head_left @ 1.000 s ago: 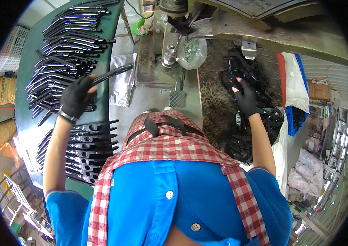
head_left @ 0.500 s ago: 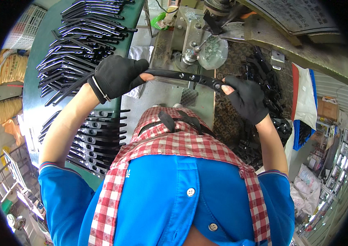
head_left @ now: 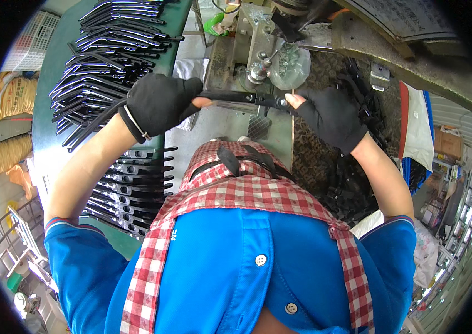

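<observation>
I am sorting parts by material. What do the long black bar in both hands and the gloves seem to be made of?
The long black bar looks like metal or hard plastic with a dark, slightly glossy coat: it stays straight and thin and shows faint highlights; which one cannot be told. The gloves on the left hand and right hand look like matte black knit fabric, soft and fingerless.

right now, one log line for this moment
left hand: grips black bar | right hand: grips bar's other end | bar: under press | racks: left
</observation>
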Motion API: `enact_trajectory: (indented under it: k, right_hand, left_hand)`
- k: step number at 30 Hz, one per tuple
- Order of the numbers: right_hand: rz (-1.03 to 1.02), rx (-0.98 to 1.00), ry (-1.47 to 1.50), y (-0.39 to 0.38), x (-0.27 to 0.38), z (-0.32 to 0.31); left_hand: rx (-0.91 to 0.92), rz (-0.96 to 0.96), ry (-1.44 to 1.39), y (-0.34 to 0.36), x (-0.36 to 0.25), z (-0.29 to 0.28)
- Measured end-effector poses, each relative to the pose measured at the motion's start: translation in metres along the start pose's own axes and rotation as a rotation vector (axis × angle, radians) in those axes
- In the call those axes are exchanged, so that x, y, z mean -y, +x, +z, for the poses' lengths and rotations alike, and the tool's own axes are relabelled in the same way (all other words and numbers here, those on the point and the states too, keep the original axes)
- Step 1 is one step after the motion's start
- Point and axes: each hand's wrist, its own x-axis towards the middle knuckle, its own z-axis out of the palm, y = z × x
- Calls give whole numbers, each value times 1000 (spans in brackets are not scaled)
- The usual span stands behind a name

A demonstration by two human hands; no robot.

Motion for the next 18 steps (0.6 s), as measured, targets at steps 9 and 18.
enact_trajectory:
  k: [9, 18]
  right_hand:
    - [-21, -142, 16, 26, -31, -20]
    - [-12, -73, -107, 36, -46, -23]
  left_hand:
    - [-150, 37, 58, 57, 32, -11]
    - [-112, 134, 51, 80, 52, -12]
